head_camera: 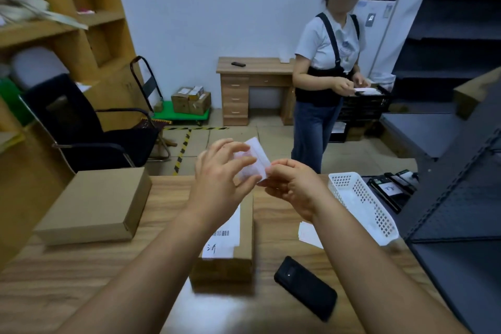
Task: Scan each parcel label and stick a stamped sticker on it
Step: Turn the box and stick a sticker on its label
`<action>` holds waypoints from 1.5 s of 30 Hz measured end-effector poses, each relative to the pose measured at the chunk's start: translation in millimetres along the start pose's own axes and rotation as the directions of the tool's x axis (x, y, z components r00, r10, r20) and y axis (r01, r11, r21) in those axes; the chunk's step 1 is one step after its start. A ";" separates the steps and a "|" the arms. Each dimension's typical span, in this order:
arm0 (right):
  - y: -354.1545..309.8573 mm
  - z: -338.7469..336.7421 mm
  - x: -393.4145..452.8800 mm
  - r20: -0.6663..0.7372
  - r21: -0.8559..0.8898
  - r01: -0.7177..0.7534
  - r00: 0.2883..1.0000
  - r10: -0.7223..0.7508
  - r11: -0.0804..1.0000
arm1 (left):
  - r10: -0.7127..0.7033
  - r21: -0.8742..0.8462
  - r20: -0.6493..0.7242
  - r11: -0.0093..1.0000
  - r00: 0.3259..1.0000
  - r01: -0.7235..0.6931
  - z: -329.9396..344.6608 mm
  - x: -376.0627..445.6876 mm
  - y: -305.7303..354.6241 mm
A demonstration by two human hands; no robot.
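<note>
Both my hands are raised above the wooden table (81,274) with a small white sticker sheet (257,154) carrying a faint red stamp between them. My left hand (222,171) pinches its left side with thumb and fingers. My right hand (292,184) pinches its right edge. Below my hands lies a brown cardboard parcel (244,260) with a white barcode label (225,236), partly hidden by my left forearm. A black handheld device (305,287) lies flat to the parcel's right.
A larger flat cardboard box (95,206) sits at the table's left. A white perforated basket (363,206) and loose white slips (309,233) are at the right, beside dark shelving (461,198). Another person (325,84) stands beyond the table holding paper. A black chair (81,130) stands at the left.
</note>
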State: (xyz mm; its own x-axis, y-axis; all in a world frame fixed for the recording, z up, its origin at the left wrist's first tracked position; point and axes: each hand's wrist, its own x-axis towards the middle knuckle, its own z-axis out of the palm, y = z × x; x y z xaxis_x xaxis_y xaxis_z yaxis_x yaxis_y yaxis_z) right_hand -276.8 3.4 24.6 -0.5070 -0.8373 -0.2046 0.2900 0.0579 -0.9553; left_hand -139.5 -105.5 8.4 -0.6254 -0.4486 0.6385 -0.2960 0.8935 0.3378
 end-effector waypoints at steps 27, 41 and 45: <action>-19.9 -2.6 -35.4 0.219 0.130 0.202 0.949 -0.226 0.971 | -0.030 -0.404 0.062 0.913 0.998 0.053 -42.7 8.2 40.6; -20.5 5.0 -43.7 0.171 -0.046 0.289 0.945 -0.278 0.956 | -0.111 -0.412 0.191 0.893 0.975 0.183 -46.4 0.8 40.0; -16.0 13.6 -34.9 0.144 -0.081 0.314 0.943 -0.300 0.946 | -0.133 -0.454 0.176 0.868 0.975 0.201 -49.7 -1.0 31.4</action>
State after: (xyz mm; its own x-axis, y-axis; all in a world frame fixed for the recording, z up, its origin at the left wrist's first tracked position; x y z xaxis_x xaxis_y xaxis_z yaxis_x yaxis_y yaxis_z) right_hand -252.7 24.3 50.0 -0.4481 -0.8852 0.1249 0.0495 -0.1640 -0.9852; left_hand -112.2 -78.1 52.8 -0.6978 -0.5526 0.4559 -0.0550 0.6758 0.7350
